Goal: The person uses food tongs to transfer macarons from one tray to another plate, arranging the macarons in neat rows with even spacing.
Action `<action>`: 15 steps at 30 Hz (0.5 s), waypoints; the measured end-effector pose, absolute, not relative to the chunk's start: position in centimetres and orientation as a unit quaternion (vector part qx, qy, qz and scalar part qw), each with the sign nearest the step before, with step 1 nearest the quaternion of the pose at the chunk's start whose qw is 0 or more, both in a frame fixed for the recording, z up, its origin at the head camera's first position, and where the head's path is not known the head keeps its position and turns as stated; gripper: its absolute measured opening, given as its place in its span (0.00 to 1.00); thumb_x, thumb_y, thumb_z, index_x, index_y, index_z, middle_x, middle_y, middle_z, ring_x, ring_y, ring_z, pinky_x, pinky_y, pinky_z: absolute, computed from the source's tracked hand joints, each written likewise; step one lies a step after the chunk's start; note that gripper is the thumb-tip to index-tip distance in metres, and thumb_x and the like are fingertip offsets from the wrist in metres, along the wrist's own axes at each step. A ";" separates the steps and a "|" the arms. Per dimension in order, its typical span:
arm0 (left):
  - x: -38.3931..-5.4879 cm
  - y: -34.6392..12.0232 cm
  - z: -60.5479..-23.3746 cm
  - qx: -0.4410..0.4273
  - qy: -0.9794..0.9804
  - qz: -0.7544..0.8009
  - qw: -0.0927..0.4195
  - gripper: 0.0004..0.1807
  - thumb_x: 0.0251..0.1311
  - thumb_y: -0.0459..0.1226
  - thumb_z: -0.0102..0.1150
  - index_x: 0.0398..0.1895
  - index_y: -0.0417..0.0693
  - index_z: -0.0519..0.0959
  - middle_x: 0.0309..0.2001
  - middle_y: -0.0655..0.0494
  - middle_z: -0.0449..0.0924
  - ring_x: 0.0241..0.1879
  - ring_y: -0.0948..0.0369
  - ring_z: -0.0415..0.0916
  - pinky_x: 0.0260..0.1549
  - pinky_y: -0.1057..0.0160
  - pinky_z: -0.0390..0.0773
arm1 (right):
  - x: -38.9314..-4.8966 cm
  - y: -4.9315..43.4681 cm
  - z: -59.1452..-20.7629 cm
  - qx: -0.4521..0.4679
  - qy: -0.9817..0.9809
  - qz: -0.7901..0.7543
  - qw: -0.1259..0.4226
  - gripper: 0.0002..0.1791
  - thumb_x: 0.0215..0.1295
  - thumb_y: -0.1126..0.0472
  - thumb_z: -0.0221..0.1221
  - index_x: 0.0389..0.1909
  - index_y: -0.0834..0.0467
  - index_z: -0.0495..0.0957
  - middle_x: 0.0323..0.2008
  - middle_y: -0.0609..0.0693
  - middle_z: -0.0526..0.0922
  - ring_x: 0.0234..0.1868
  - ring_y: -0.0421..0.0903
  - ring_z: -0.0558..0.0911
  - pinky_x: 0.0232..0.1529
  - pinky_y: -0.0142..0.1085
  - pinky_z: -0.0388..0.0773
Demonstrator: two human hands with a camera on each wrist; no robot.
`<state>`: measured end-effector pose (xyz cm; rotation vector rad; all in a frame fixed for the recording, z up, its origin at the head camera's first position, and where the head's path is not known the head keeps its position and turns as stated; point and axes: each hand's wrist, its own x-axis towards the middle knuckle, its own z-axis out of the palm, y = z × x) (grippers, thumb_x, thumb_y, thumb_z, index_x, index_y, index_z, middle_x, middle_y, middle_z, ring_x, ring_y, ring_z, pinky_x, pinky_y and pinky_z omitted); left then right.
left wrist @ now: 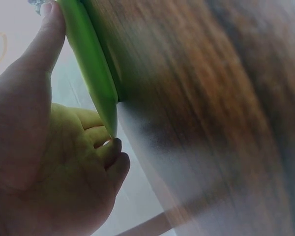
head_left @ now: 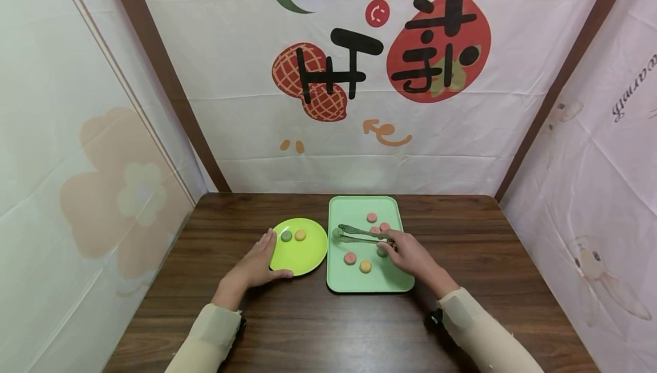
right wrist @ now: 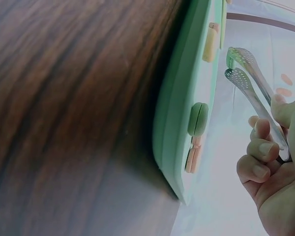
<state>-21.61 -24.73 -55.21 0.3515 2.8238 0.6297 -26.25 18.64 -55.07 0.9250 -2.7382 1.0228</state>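
Note:
My right hand [head_left: 410, 253] holds metal tongs [head_left: 359, 233] with perforated tips over the light green tray [head_left: 339, 282]. Between the tips, near the tray's left rim, is a green macaron [head_left: 336, 232]. In the right wrist view the thumb and curled fingers grip the tongs [right wrist: 258, 96] near their joined end. At the left, my left hand [head_left: 256, 262] touches the rim of a bright yellow-green plate [head_left: 297, 262], fingers along its left side and thumb at its near edge. On that plate lie a green macaron [head_left: 286, 236] and a yellow macaron [head_left: 300, 235].
Pink macarons [head_left: 372, 218], a yellow macaron [head_left: 365, 266] and another green macaron [head_left: 381, 252] partly under the right hand lie on the tray. Plate and tray stand side by side on the dark wooden table [head_left: 318, 327]. Printed white cloth [head_left: 359, 167] hangs behind and at both sides.

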 end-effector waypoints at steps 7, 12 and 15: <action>-21.4 -24.6 -55.0 0.119 0.961 0.220 0.116 0.72 0.61 0.67 0.70 0.85 0.26 0.41 0.86 0.30 0.35 0.85 0.36 0.38 0.82 0.37 0.50 | -26.4 18.3 -55.1 0.303 -0.895 0.327 0.039 0.19 0.81 0.56 0.62 0.65 0.61 0.83 0.25 0.40 0.76 0.21 0.34 0.66 0.25 0.33 0.70; -21.5 -24.6 -55.0 0.122 0.962 0.216 0.112 0.72 0.61 0.67 0.71 0.85 0.26 0.41 0.86 0.30 0.36 0.85 0.36 0.39 0.82 0.37 0.51 | -26.5 18.1 -55.0 0.305 -0.891 0.335 0.037 0.18 0.82 0.57 0.61 0.63 0.63 0.83 0.34 0.51 0.86 0.24 0.35 0.71 0.28 0.34 0.74; -21.5 -24.6 -55.0 0.124 0.962 0.215 0.110 0.72 0.61 0.67 0.71 0.84 0.26 0.42 0.86 0.30 0.36 0.85 0.35 0.39 0.82 0.37 0.51 | -26.5 17.9 -54.9 0.305 -0.890 0.336 0.036 0.18 0.81 0.57 0.62 0.63 0.63 0.83 0.39 0.51 0.88 0.26 0.34 0.75 0.30 0.34 0.76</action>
